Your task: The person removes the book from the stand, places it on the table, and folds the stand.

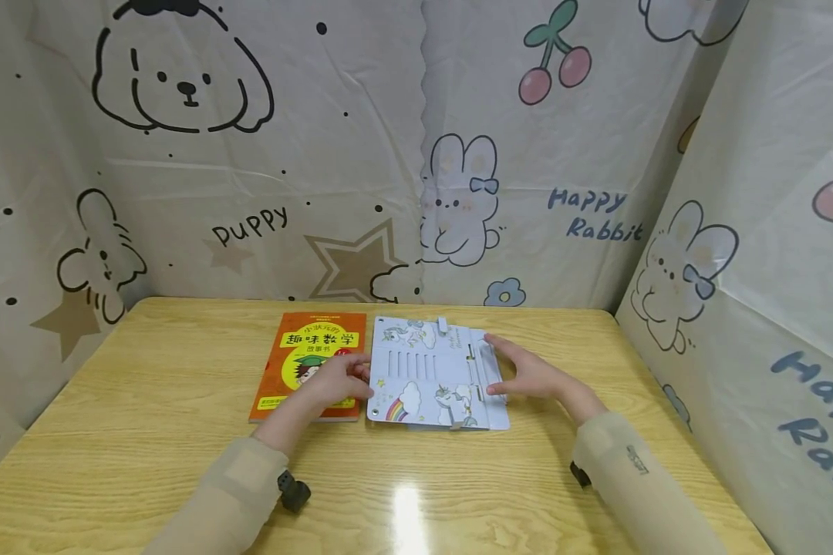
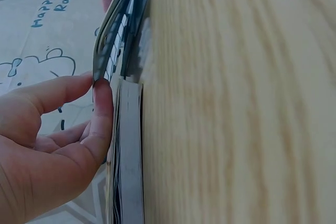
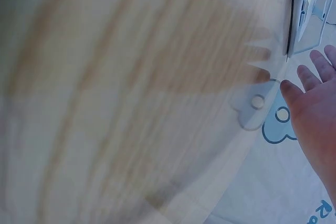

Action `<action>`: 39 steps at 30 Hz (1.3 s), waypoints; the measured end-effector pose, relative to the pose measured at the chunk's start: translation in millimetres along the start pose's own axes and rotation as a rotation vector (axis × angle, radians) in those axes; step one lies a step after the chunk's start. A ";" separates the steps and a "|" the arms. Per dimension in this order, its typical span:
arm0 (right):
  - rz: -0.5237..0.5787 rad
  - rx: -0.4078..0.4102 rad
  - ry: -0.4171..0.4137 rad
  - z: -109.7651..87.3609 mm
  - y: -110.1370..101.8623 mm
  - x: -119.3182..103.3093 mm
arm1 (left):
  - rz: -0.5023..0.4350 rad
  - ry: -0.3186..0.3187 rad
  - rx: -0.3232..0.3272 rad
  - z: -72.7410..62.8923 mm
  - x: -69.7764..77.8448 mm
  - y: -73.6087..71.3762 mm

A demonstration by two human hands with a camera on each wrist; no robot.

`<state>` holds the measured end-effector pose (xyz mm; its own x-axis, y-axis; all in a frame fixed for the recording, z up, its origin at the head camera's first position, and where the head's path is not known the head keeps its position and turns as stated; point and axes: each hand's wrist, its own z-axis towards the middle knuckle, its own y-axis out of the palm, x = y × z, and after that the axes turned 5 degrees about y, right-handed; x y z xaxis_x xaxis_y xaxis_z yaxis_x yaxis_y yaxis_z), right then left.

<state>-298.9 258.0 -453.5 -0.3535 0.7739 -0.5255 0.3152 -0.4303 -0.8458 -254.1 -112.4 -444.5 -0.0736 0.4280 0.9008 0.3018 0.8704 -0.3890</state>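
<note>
A pale book stand (image 1: 416,370) with unicorn and rainbow prints lies folded on the table. Its left edge is pinched between the thumb and a finger of my left hand (image 1: 336,379); the left wrist view shows the hand (image 2: 63,135) holding the edge of the panel (image 2: 107,40) slightly raised. My right hand (image 1: 531,374) is at the stand's right side with fingers spread and fairly straight. In the right wrist view the right hand (image 3: 317,98) is beside the stand's wire part (image 3: 315,45), gripping nothing. Partly under my left hand lies an orange book (image 1: 271,378).
The wooden table (image 1: 146,432) carries the book and the stand side by side. A printed cloth (image 1: 361,154) hangs behind the table and along both sides. Small dark cameras (image 1: 293,492) sit at the wrists.
</note>
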 end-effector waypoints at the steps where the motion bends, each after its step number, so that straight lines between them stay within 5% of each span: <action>1: -0.002 -0.004 0.000 0.3 -0.3 -0.1 | 0.004 0.000 -0.001 0.7 -0.9 0.1; 28: -0.064 -0.038 0.016 6.0 2.3 -12.0 | 0.125 -0.001 -0.022 1.9 6.2 4.0; 39: -0.105 -0.038 0.018 9.5 6.4 -10.8 | 0.280 -0.007 -0.014 5.2 10.8 5.3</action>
<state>-301.3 242.5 -454.2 -0.3703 0.8224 -0.4320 0.3102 -0.3288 -0.8920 -258.3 -101.8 -437.8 0.0079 0.6534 0.7570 0.3244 0.7144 -0.6200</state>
